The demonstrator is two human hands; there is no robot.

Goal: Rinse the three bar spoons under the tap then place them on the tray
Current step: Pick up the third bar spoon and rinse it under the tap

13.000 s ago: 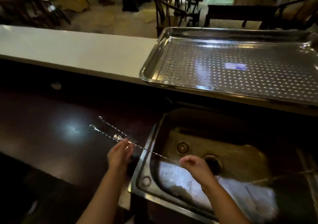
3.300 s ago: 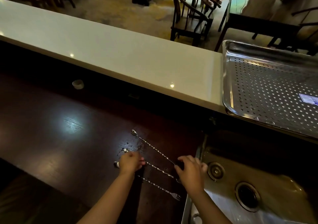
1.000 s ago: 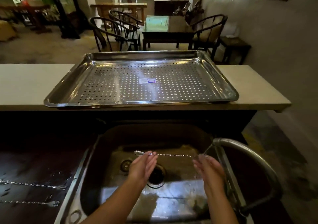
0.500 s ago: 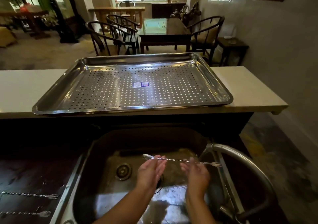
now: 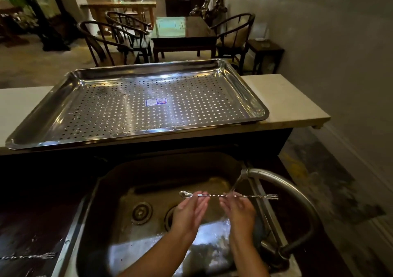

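A long twisted bar spoon [image 5: 214,195] lies level over the steel sink [image 5: 100,202], bowl to the left, fork end to the right. My left hand [image 5: 189,211] pinches it near the bowl and my right hand [image 5: 239,209] pinches its shaft. Water falls from the curved tap [image 5: 282,185] onto the shaft by my right hand. A second bar spoon [image 5: 29,256] lies on the dark counter at the lower left, cut off by the frame edge. The perforated steel tray [image 5: 42,132] sits on the white ledge behind the sink with no spoons in it.
The sink holds two drain openings [image 5: 141,213] under my hands. The white ledge [image 5: 287,104] ends at the right, beside a grey wall. Dark chairs and a table [image 5: 182,30] stand in the room beyond.
The spoon and both hands have shifted right, so the water now strikes the shaft by my right hand. The view has dropped closer to the sink.
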